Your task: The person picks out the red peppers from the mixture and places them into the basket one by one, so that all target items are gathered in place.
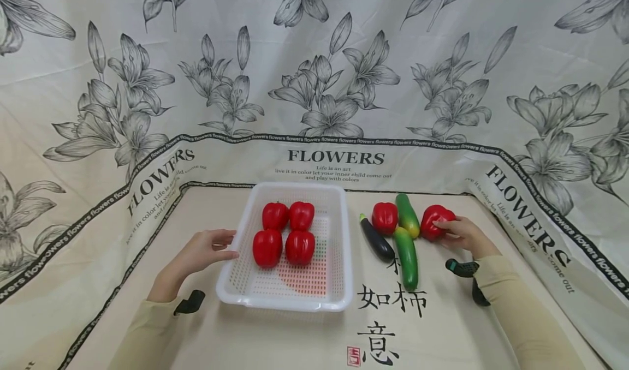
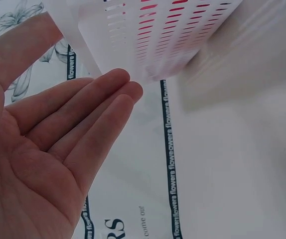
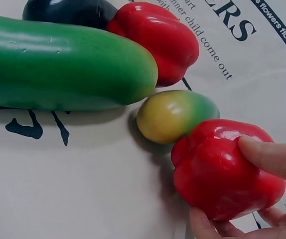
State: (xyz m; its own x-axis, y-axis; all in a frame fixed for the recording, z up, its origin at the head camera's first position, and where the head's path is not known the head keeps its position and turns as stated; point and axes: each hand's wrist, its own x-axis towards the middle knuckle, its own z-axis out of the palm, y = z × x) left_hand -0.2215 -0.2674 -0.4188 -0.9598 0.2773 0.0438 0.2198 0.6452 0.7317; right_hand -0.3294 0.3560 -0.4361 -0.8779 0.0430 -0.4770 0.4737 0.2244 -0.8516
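Note:
My right hand [image 1: 462, 233] grips a red bell pepper [image 1: 434, 220] at the right of the group. In the right wrist view the thumb [image 3: 270, 154] lies on the side of this pepper [image 3: 222, 174], with fingertips curled under it. At the left wall of a white perforated plastic basket [image 1: 285, 300] is my left hand [image 1: 203, 250]. The left wrist view shows its fingers [image 2: 83, 114] nearly straight, their tips against or close beside the basket wall [image 2: 103, 45]. Several red bell peppers [image 1: 300, 247] stand grouped inside the basket.
Between basket and right hand lie another red bell pepper [image 1: 385, 218], a dark eggplant [image 1: 377, 240] and two green cucumbers with yellowish ends, one farther back [image 1: 407, 214], one nearer [image 1: 407, 261]. A flower-printed cloth [image 1: 334, 113] rises behind the table [image 1: 265, 340].

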